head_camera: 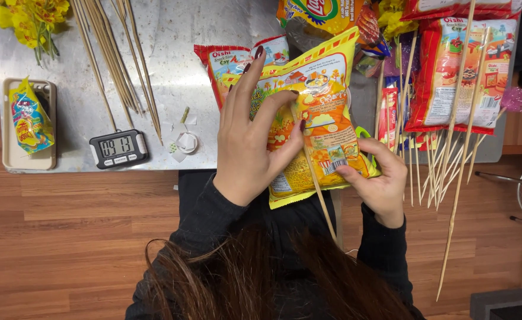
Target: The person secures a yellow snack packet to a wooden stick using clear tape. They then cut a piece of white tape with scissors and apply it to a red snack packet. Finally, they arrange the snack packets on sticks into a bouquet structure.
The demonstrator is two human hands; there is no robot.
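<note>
Over grey table (172, 65), wood floor | both hands (252, 139) gripping yellow snack bag (326, 118), stick (319, 189)

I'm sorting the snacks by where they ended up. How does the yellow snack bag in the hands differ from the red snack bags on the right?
The yellow snack bag is held by both hands and has one stick behind it; the red snack bags lie untouched on the table under several sticks. Both are sealed, printed packets.

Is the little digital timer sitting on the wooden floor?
No, the black digital timer rests on the grey metal table, near its front edge, left of the left hand on the yellow snack bag.
</note>
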